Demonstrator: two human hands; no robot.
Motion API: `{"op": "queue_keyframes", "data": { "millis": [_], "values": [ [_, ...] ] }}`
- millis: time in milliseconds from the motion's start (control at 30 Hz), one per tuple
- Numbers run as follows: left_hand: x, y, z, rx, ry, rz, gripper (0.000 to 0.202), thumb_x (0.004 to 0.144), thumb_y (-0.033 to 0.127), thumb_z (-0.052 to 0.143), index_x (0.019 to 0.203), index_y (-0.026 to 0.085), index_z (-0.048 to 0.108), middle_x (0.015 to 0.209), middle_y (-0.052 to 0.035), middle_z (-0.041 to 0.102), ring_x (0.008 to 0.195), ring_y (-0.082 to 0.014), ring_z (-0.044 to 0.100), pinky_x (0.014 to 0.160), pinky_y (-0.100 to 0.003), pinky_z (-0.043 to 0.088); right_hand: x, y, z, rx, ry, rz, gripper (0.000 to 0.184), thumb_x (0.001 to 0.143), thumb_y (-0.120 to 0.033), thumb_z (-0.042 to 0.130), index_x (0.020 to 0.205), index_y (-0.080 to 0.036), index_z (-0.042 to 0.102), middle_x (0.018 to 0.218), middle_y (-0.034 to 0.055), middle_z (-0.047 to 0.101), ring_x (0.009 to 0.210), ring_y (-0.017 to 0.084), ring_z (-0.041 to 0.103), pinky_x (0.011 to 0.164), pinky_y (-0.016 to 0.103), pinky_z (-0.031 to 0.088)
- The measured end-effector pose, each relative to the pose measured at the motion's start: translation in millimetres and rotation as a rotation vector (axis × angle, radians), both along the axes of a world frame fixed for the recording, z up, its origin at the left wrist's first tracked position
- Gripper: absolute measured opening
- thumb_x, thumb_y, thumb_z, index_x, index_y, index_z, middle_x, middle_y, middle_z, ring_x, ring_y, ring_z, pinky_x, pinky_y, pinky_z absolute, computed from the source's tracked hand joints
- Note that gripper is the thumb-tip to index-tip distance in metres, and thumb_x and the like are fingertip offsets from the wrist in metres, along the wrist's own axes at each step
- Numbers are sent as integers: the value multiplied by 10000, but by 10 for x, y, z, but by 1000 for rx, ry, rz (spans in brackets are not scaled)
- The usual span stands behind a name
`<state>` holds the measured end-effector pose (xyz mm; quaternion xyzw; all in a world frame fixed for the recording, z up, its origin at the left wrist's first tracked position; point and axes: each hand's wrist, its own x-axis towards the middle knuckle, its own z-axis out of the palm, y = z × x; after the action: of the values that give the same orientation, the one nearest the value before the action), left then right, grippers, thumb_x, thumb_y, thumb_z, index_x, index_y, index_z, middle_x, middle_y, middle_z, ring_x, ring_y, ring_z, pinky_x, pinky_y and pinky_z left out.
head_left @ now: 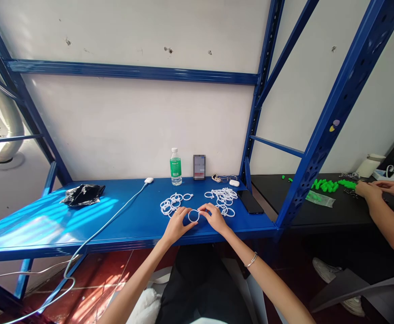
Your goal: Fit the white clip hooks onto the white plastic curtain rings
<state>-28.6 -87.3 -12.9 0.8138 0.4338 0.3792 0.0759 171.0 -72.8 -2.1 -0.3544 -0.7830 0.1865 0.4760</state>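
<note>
Both my hands hold one white plastic ring [193, 216] between them, just above the blue shelf top [122, 216]. My left hand [177, 223] pinches its left side and my right hand [213, 217] pinches its right side. A pile of white rings [172, 203] lies just beyond my left hand. A second pile of white rings [224, 198] lies beyond my right hand.
A green-labelled water bottle [175, 167], a small upright phone [199, 167], an earbud case [233, 183] and a dark phone [250, 202] are at the back and right. A white cable [115, 213] and black bag [82, 194] lie left. Another person's hands [372, 191] work among green parts [328, 184].
</note>
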Motion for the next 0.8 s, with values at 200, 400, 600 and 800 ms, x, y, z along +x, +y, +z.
{"op": "queue_keyframes", "data": {
  "millis": [200, 400, 600, 800],
  "values": [
    [-7, -4, 2, 4, 16, 5, 385, 843, 512, 605, 1088, 216, 588, 1025, -57, 622, 967, -233, 592, 834, -370, 513, 1, 11, -6, -14, 2, 3, 133, 922, -266, 572, 851, -213, 672, 831, 35, 693, 792, 196, 605, 737, 315, 473],
    [-5, -5, -1, -6, 22, 1, 400, 847, 528, 589, 1082, 205, 591, 1019, -65, 621, 954, -231, 586, 829, -373, 510, 4, 9, -12, -39, 1, 13, 115, 913, -252, 579, 844, -215, 664, 816, 28, 681, 787, 195, 596, 738, 317, 460],
    [3, -21, 12, -4, 13, -5, 393, 852, 533, 575, 1061, 201, 598, 1002, -66, 624, 938, -225, 594, 795, -348, 511, 5, 2, -6, -74, 16, 44, 126, 919, -285, 560, 900, -210, 660, 843, 34, 673, 796, 184, 619, 717, 299, 473],
    [9, -49, 50, -30, 16, -29, 382, 867, 535, 548, 1013, 186, 603, 966, -62, 615, 899, -205, 592, 778, -328, 500, -3, 8, -10, -116, 32, 98, 174, 928, -341, 536, 923, -197, 632, 805, 29, 671, 764, 174, 645, 690, 284, 483]
  ]
}}
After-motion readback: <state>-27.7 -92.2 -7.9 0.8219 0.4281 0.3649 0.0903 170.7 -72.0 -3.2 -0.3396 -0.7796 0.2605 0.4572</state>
